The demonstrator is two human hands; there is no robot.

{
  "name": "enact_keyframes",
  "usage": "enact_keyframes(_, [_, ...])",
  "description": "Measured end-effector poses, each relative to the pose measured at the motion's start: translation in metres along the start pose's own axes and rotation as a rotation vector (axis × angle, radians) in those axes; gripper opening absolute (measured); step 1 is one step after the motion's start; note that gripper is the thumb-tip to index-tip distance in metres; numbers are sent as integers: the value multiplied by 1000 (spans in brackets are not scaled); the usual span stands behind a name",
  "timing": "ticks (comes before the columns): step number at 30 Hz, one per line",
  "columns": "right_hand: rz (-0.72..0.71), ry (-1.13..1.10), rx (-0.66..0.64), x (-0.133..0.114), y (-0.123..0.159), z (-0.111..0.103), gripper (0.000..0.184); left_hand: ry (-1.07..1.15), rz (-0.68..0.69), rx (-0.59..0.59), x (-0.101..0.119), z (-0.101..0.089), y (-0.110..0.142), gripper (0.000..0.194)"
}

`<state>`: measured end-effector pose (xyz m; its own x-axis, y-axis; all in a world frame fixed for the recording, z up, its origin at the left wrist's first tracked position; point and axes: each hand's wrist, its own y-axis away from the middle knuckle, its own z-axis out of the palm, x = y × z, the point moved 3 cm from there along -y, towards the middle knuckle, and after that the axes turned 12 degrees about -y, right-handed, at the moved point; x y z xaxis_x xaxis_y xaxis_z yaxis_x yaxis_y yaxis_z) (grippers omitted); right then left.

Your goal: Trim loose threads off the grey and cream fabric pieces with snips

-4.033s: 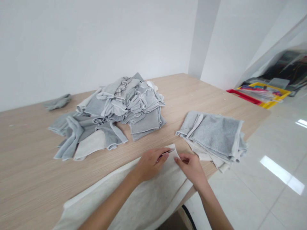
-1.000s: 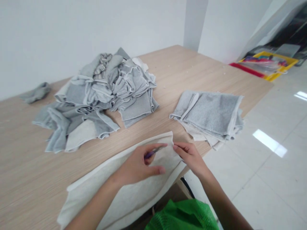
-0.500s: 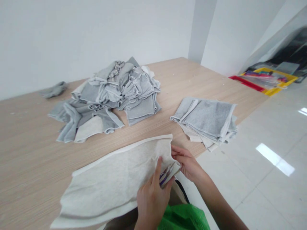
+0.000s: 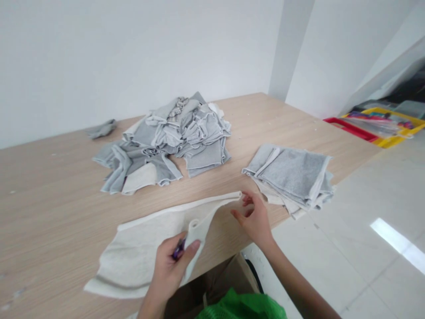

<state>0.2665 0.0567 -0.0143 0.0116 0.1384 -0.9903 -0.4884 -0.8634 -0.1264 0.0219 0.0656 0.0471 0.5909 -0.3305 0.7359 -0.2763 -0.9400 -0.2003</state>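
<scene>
An off-white cloth (image 4: 142,248) with a pale hemmed edge lies along the table's front, its right part lifted and curled over. My left hand (image 4: 171,266) is closed on the near edge of this cloth, thumb on top. A small dark purple object (image 4: 179,249) sticks out of the same hand; most of it is hidden, so its kind is unclear. My right hand (image 4: 255,217) is at the cloth's far right corner, its thumb and fingers apart and curved, with the fingertips beside or just touching the corner. I cannot make out a grip there.
A loose heap of grey cloths (image 4: 172,137) lies at the back of the wooden table (image 4: 43,212). A flatter stack of grey cloths (image 4: 292,175) sits at the right edge. One small grey cloth (image 4: 102,129) is near the wall. Yellow and red trays (image 4: 392,141) stand beyond the table.
My left hand has moved left and turned the cloth's near right edge up and over. My right hand's fingers have spread at the far corner. The view has shifted slightly.
</scene>
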Motion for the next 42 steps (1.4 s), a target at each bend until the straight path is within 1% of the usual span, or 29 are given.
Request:
enact_keyframes(2, [-232, 176, -80, -14, -3, 8, 74, 18, 10, -36, -3, -14, -11, 35])
enact_keyframes(4, [-429, 222, -218, -29, -9, 18, 74, 2, 16, -61, -6, -26, -20, 27])
enact_keyframes(5, [-506, 219, -288, -36, -13, 22, 68, 9, 7, -71, -9, -31, -23, 25])
enact_keyframes(6, [-558, 201, -358, -42, -18, 26, 58, 36, -12, -84, -12, -35, -24, 25])
enact_keyframes(7, [-574, 169, -427, -46, -23, 30, 45, 86, -45, -86, -17, -37, -24, 27])
enact_keyframes(8, [-549, 127, -497, -50, -30, 34, 32, 155, -90, -72, -22, -40, -23, 29])
enact_keyframes(9, [-492, 76, -562, -52, -36, 38, 21, 235, -148, -37, -27, -41, -20, 30])
enact_keyframes(10, [-417, 18, -610, -53, -42, 42, 16, 314, -213, 22, -33, -43, -17, 31])
enact_keyframes(11, [-338, -42, -638, -54, -47, 46, 17, 385, -277, 92, -38, -44, -13, 33])
enact_keyframes(13, [-218, -158, -649, -56, -54, 55, 21, 475, -382, 212, -47, -46, -5, 36])
enact_keyframes(16, [-90, -320, -667, -61, -56, 74, 27, 497, -455, 288, -58, -48, 3, 40])
enact_keyframes(18, [30, -384, -701, -63, -54, 87, 31, 486, -493, 287, -64, -50, 8, 43])
enact_keyframes(21, [214, -417, -774, -63, -51, 106, 32, 434, -527, 263, -73, -53, 16, 45])
enact_keyframes(23, [297, -422, -804, -62, -50, 115, 32, 368, -513, 258, -77, -58, 23, 48])
enact_keyframes(25, [352, -416, -805, -59, -49, 120, 32, 340, -490, 218, -79, -63, 30, 53])
enact_keyframes(26, [372, -408, -801, -58, -48, 122, 32, 366, -482, 197, -80, -65, 34, 50])
enact_keyframes(28, [402, -394, -799, -55, -45, 123, 32, 497, -478, 172, -80, -73, 41, 40])
enact_keyframes(29, [413, -393, -796, -54, -43, 123, 31, 575, -477, 177, -80, -79, 43, 46])
enact_keyframes(30, [424, -397, -790, -53, -42, 122, 30, 637, -472, 192, -78, -87, 45, 57])
enact_keyframes(31, [434, -403, -784, -53, -41, 121, 30, 662, -458, 203, -75, -95, 44, 64])
enact_keyframes(32, [445, -409, -782, -52, -40, 120, 30, 643, -431, 216, -70, -105, 41, 66])
enact_keyframes(33, [453, -413, -786, -52, -40, 120, 30, 578, -394, 225, -64, -116, 35, 63])
enact_keyframes(35, [461, -413, -803, -53, -40, 119, 30, 338, -250, 200, -45, -135, 16, 58])
enact_keyframes(36, [456, -411, -812, -53, -40, 118, 29, 193, -150, 145, -33, -140, 2, 52])
enact_keyframes(37, [446, -408, -817, -53, -41, 117, 29, 60, -37, 28, -20, -141, -12, 48])
enact_keyframes(39, [410, -406, -821, -54, -43, 116, 27, -110, 169, -117, 4, -135, -42, 47])
enact_keyframes(40, [387, -407, -825, -55, -43, 115, 25, -184, 228, -182, 13, -129, -56, 48])
enact_keyframes(41, [365, -409, -830, -55, -44, 115, 24, -236, 273, -222, 20, -122, -68, 47])
enact_keyframes(42, [346, -412, -833, -55, -44, 114, 22, -254, 314, -278, 25, -113, -79, 48])
